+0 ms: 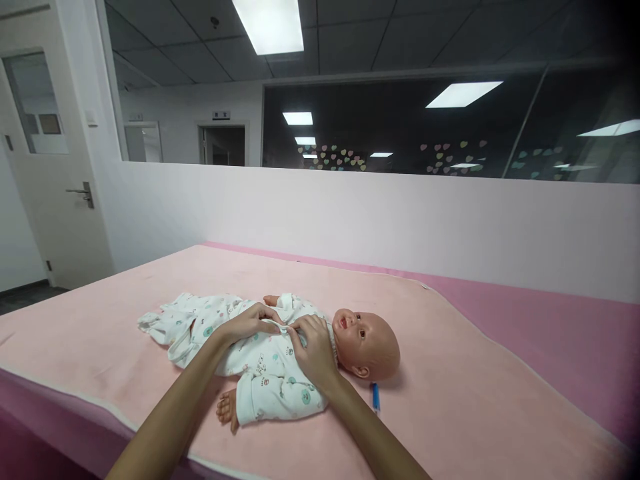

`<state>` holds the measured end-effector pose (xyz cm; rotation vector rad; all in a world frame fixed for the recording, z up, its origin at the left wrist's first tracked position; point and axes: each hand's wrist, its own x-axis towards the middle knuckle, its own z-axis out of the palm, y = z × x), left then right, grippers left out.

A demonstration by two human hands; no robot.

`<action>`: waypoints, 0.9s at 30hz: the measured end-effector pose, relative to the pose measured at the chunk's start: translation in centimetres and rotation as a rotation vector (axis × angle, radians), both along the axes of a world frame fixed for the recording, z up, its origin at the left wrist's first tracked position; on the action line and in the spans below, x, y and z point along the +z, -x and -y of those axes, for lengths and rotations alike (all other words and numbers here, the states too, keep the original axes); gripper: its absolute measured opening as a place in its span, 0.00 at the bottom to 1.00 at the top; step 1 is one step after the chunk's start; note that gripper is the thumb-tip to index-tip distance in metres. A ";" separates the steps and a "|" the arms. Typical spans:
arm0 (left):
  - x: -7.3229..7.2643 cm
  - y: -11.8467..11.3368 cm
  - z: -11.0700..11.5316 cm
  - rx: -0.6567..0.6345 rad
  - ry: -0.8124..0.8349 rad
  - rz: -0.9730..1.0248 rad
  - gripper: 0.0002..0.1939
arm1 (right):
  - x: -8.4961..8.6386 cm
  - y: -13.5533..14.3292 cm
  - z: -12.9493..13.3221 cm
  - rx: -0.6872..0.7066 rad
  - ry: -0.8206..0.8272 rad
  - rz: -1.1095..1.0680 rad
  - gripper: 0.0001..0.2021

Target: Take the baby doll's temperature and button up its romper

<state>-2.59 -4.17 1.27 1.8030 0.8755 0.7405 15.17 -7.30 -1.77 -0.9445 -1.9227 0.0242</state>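
A baby doll (370,343) lies on its back, its head to the right. It wears a white romper (270,377) with small green and brown prints. My left hand (253,321) pinches the front edge of the romper at the chest. Close beside it, my right hand (311,343) has its fingers closed on the same edge, nearer the neck. Whatever fastening lies between my fingertips is too small to make out. One doll hand (229,410) sticks out of the near sleeve, and the romper's legs stretch to the left.
Under the doll a pink sheet (465,400) covers the padded table. A blue pen-like object (375,398) lies just below the doll's head. Behind the table runs a white wall (400,220) with a window above; a door (55,167) stands at the left.
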 end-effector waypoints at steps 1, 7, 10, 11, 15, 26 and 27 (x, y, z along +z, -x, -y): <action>0.0 0.0 0.0 -0.004 0.002 0.002 0.11 | 0.0 0.0 0.0 0.003 -0.002 0.002 0.07; 0.2 -0.1 0.2 -0.012 0.016 0.002 0.07 | 0.1 0.0 0.2 0.013 -0.008 0.011 0.07; 0.4 -0.3 0.5 -0.036 0.007 -0.007 0.07 | 0.0 0.0 0.2 0.008 -0.008 0.009 0.07; 0.5 -0.3 0.6 -0.047 0.003 -0.008 0.07 | -0.1 -0.1 0.1 0.002 -0.007 0.006 0.07; 0.8 -0.5 1.0 -0.044 -0.028 -0.033 0.09 | -0.4 -0.1 -0.1 -0.026 -0.008 -0.005 0.07; 0.7 -0.7 1.0 -0.007 -0.075 -0.023 0.14 | -0.2 -0.1 0.1 -0.030 -0.036 0.033 0.03; 0.7 -0.7 1.0 -0.007 -0.069 -0.019 0.14 | -0.2 -0.1 0.0 -0.028 -0.040 0.037 0.03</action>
